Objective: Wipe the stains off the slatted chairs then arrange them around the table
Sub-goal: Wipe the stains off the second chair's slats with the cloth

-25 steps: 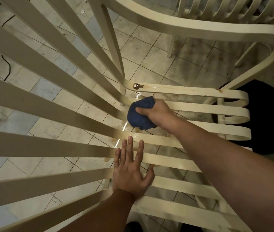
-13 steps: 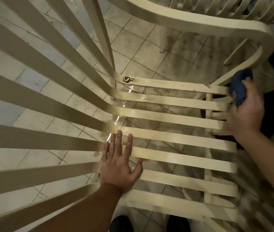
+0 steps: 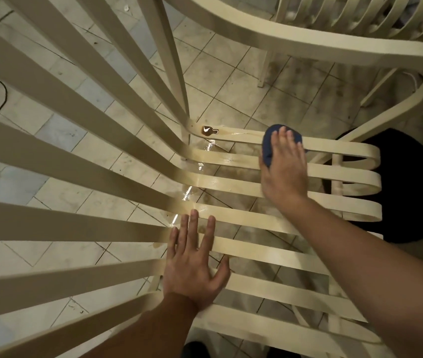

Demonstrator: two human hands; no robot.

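No lettering, label, brand mark or number readable anywhere, nothing on the slatted chair (image 3: 231, 182), nothing on the blue cloth (image 3: 267, 148), nothing on the floor tiles (image 3: 233, 63)

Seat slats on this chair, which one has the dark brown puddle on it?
The farthest seat slat, partly under the blue cloth: the brown puddle sits at its backrest end. Nearer slats show no dark puddle.
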